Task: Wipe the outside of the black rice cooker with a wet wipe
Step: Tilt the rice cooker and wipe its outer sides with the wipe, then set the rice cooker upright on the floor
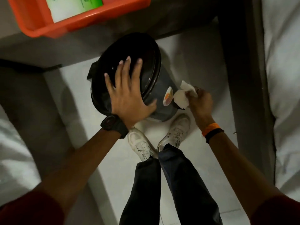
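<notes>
The black rice cooker stands on the white floor, tilted, with its glossy lid facing up toward me. My left hand lies flat on the lid with fingers spread, holding the cooker steady. A round orange and white sticker marks the cooker's grey side wall. My right hand pinches a crumpled white wet wipe and presses it against that side wall, just right of the sticker.
An orange plastic tray holding a green and white pack sits on a surface above the cooker. My white shoes stand just below the cooker. A dark bed frame and white bedding run along the right.
</notes>
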The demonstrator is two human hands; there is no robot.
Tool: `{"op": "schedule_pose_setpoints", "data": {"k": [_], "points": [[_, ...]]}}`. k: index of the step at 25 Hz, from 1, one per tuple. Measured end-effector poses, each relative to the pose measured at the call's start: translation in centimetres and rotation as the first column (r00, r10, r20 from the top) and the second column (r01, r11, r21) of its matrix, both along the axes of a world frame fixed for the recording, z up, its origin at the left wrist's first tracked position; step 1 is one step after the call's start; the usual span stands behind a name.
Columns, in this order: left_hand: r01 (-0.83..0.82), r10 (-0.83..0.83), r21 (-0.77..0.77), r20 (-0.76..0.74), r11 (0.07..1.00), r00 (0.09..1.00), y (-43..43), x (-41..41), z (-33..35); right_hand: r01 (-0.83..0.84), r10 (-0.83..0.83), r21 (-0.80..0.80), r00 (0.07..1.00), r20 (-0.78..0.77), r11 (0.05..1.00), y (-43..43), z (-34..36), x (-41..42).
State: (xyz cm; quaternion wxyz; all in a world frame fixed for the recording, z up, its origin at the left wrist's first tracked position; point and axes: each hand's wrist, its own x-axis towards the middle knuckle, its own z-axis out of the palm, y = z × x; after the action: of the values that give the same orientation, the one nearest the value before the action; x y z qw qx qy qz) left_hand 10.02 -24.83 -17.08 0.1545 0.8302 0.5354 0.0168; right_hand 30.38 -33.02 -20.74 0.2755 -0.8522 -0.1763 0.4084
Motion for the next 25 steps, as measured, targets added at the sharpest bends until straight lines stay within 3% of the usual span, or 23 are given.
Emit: {"op": "schedule_pose_setpoints", "data": {"k": [2,5,7,9,11,13,15,18,20,22,23,25], "points": [[-0.034,0.032,-0.071,-0.026,0.997,0.999,1.0,-0.8,-0.3,-0.033,0.033,-0.012,0.999,-0.033,0.999,0.7,0.5,-0.8],[0.326,-0.327,-0.007,-0.021,0.945,0.945,1.1,-1.1,-0.4,0.045,-0.042,0.026,0.994,-0.103,0.999,1.5,1.4,-1.6],[0.56,-0.557,0.044,-0.073,0.827,0.828,-0.2,-1.2,-0.7,0.206,-0.195,0.035,0.96,-0.199,0.978,1.3,1.8,-1.3],[0.735,-0.724,0.058,-0.135,0.676,0.676,-2.3,-2.7,-1.6,0.374,-0.362,-0.039,0.859,-0.363,0.927,0.2,2.1,-0.7],[0.824,-0.805,0.107,-0.176,0.556,0.566,-4.4,-5.8,-3.1,0.405,-0.422,-0.141,0.781,-0.461,0.904,-1.5,2.0,-0.8],[0.854,-0.823,0.15,-0.228,0.499,0.521,-5.6,-8.7,-4.6,0.363,-0.4,-0.176,0.76,-0.512,0.915,-3.0,1.4,-1.7],[0.841,-0.787,0.162,-0.296,0.516,0.541,-6.0,-10.0,-5.7,0.387,-0.392,-0.128,0.748,-0.536,0.913,-3.2,0.6,-3.2],[0.792,-0.74,0.159,-0.285,0.59,0.609,-5.9,-9.2,-6.3,0.384,-0.358,-0.028,0.829,-0.429,0.923,-2.2,-0.5,-4.0],[0.774,-0.737,0.13,-0.244,0.62,0.631,-6.2,-8.5,-6.0,0.288,-0.281,-0.012,0.924,-0.261,0.958,-2.0,-0.9,-3.6],[0.757,-0.737,0.073,-0.186,0.649,0.65,-6.8,-8.6,-4.9,0.101,-0.096,-0.084,0.994,0.057,0.991,-2.8,-0.8,-3.0],[0.722,-0.711,0.048,-0.14,0.69,0.689,-7.0,-8.9,-4.1,0.041,-0.026,-0.098,0.988,0.153,0.994,-3.7,-0.4,-2.8],[0.542,-0.541,0.048,-0.022,0.839,0.841,-7.3,-10.0,-2.2,0.048,-0.037,-0.094,0.992,0.119,0.994,-6.0,0.4,-2.6]]}}
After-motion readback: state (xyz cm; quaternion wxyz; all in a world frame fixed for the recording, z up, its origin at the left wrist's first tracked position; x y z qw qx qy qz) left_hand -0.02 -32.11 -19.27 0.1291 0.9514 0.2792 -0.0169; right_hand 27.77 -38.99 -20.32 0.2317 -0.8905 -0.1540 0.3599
